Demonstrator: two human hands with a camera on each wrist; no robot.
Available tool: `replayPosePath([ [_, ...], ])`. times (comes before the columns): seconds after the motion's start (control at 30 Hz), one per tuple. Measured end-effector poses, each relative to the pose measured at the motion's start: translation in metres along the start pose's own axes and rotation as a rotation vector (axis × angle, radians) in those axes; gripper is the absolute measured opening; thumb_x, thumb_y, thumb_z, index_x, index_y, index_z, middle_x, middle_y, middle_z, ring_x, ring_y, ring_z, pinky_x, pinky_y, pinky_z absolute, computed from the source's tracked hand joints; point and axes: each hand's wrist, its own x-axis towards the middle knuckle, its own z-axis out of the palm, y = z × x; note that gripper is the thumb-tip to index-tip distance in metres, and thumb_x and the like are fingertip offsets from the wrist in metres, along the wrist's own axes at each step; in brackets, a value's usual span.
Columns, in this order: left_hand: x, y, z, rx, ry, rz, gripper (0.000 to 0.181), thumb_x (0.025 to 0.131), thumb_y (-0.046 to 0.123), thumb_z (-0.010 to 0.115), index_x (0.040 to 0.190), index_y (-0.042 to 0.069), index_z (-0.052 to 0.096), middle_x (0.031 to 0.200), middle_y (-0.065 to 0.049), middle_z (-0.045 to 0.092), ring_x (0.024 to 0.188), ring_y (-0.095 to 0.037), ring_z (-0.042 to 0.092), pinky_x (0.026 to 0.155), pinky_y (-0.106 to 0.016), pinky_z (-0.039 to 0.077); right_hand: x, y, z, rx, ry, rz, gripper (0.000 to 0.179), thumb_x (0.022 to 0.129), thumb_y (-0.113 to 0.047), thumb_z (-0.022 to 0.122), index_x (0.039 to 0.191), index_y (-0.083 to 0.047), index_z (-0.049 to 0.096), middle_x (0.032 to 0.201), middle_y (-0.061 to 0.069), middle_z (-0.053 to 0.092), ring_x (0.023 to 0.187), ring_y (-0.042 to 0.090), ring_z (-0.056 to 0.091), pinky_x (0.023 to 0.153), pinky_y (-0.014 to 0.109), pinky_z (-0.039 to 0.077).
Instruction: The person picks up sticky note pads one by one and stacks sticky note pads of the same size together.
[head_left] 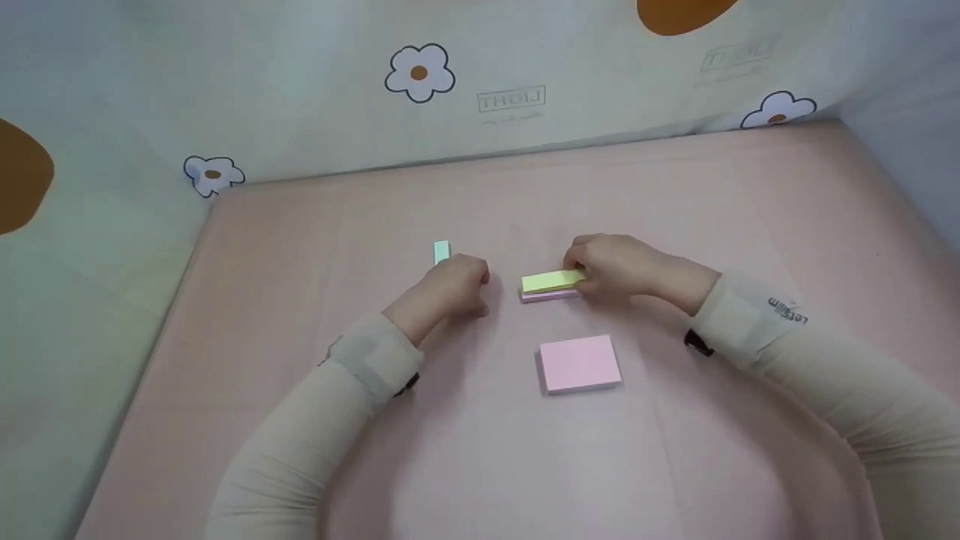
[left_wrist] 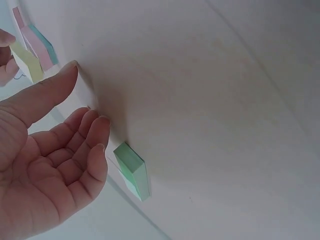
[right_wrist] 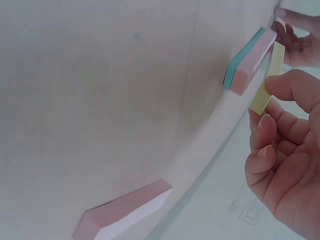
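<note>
My right hand (head_left: 619, 264) pinches one end of a narrow yellow sticky note pad (head_left: 546, 283) between thumb and fingers. That pad is just over a narrow pink sticky note pad (right_wrist: 254, 65), which lies on a teal one (right_wrist: 243, 59); whether yellow and pink touch at the far end I cannot tell. To the left, my left hand (head_left: 454, 286) holds nothing, its fingers loosely bent and the thumb apart from them. Close by it on the table lies a narrow mint-green sticky note pad (left_wrist: 134, 172), partly hidden behind the hand in the head view.
A larger pink sticky note pad (head_left: 580, 364) lies on the table nearer to me, in front of the small stack. The pink cloth-covered table (head_left: 480, 465) ends at the back against a pale curtain (head_left: 315, 90) printed with flowers.
</note>
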Motion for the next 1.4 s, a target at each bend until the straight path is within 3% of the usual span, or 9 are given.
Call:
replayPosePath([
  [0.33,-0.001,0.0,0.0,0.008,-0.005,0.015,0.038,0.079,0.01,0.067,0.114,0.0,0.058,0.105,-0.012,0.061,0.088,-0.022,0.052,0.085,-0.034,0.045,-0.006,0.0,0.008,-0.041,0.053,-0.038,0.018,0.079,-0.011,0.065,0.096,-0.006,0.067,0.093,0.006,0.061,0.075,0.018,0.054,0.068,0.039,0.047],
  [1.17,0.0,0.0,0.002,0.014,0.008,0.011,0.037,0.079,0.009,0.067,0.114,-0.001,0.058,0.105,-0.012,0.061,0.086,-0.021,0.051,0.083,-0.034,0.046,-0.006,0.001,0.007,-0.024,0.029,-0.033,0.021,0.08,-0.01,0.064,0.1,-0.004,0.066,0.093,0.007,0.06,0.078,0.02,0.056,0.072,0.039,0.047],
  [1.3,-0.003,0.004,0.003,0.019,0.025,0.04,0.034,0.08,0.01,0.065,0.112,-0.001,0.059,0.103,-0.012,0.062,0.083,-0.021,0.051,0.081,-0.034,0.046,-0.01,0.002,0.001,-0.006,0.024,0.005,0.027,0.079,-0.009,0.063,0.104,0.0,0.064,0.099,0.011,0.061,0.083,0.023,0.058,0.078,0.04,0.047],
  [1.4,-0.004,0.011,0.006,0.009,0.058,0.083,0.032,0.083,0.012,0.06,0.113,0.0,0.06,0.104,-0.012,0.063,0.086,-0.021,0.053,0.081,-0.034,0.046,-0.012,0.003,0.001,-0.025,0.025,0.027,0.025,0.078,-0.007,0.06,0.101,0.0,0.066,0.095,0.011,0.062,0.08,0.022,0.058,0.075,0.041,0.048],
])
